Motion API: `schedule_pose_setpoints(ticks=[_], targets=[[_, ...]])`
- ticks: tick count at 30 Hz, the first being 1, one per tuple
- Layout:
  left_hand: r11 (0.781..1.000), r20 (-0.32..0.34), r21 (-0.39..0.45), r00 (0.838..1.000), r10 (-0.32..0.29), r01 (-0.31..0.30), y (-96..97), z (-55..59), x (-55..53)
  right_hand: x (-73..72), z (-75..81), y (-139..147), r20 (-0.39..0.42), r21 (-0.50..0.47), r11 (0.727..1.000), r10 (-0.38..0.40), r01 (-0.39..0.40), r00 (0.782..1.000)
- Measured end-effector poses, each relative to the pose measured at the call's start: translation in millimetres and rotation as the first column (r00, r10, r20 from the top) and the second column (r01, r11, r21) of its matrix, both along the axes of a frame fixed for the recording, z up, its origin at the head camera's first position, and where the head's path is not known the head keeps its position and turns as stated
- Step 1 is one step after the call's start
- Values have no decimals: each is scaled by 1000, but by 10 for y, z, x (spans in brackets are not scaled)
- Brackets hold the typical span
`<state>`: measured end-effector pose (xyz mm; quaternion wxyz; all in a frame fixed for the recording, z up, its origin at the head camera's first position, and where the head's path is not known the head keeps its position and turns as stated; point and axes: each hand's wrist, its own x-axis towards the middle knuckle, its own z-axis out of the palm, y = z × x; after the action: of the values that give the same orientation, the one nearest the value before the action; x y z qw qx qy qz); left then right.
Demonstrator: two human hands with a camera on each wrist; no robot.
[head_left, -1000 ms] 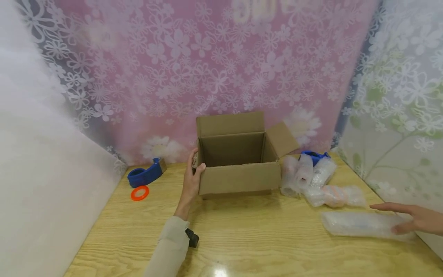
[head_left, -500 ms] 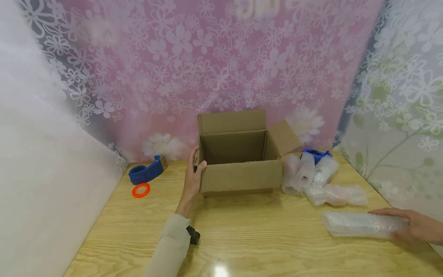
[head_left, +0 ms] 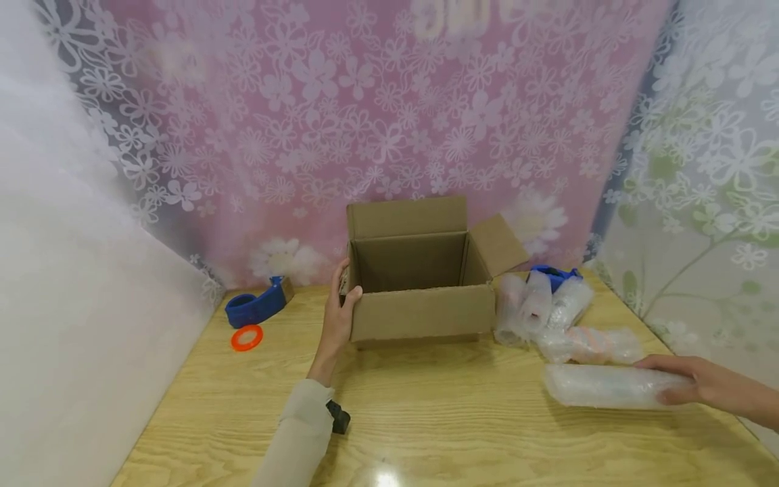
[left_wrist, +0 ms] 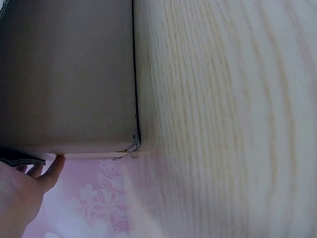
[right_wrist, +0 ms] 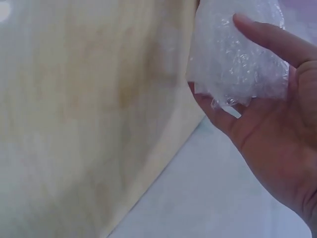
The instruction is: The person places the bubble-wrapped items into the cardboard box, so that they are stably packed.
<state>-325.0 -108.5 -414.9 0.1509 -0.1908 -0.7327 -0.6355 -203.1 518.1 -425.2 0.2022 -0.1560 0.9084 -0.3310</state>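
Note:
An open cardboard box stands at the middle back of the table, its back and right flaps spread outward. My left hand grips the box's left side, thumb at the front corner; in the left wrist view the fingers lie along the box edge. At the right, my right hand holds a long bubble-wrapped bundle by its right end. The right wrist view shows the thumb on top of the bubble wrap and fingers beneath it. What is wrapped inside is hidden.
Several bubble-wrapped bundles lie right of the box, with a blue object behind them. At the left rest a blue tape dispenser and an orange ring. A flowered curtain hangs behind the table.
My right hand has closed round the end of the long bubble-wrapped bundle and shifted it left, a little up off the table. The left hand stays on the box.

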Motion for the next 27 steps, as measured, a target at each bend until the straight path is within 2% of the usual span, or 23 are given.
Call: schedule_pose_setpoints(ticks=[7, 8, 16, 22, 27], targets=[[1000, -4, 8, 1000, -8, 8, -26, -14, 14, -44, 350, -301, -25, -74, 992, -107, 105, 994], [1000, -3, 8, 1000, -9, 9, -29, -14, 12, -57, 401, -354, -57, -76, 991, -114, 109, 992], [1000, -1, -3, 1000, -16, 16, -36, -6, 8, -239, 862, -832, -261, -53, 994, -102, 91, 960], [1000, -2, 3, 1000, -18, 18, -16, 0, 15, -367, 1116, -1178, -342, -116, 992, -91, 54, 935], [1000, 5, 15, 1000, -18, 17, -12, -11, 14, -476, 1296, -1448, -370, -143, 987, -122, 73, 921]])
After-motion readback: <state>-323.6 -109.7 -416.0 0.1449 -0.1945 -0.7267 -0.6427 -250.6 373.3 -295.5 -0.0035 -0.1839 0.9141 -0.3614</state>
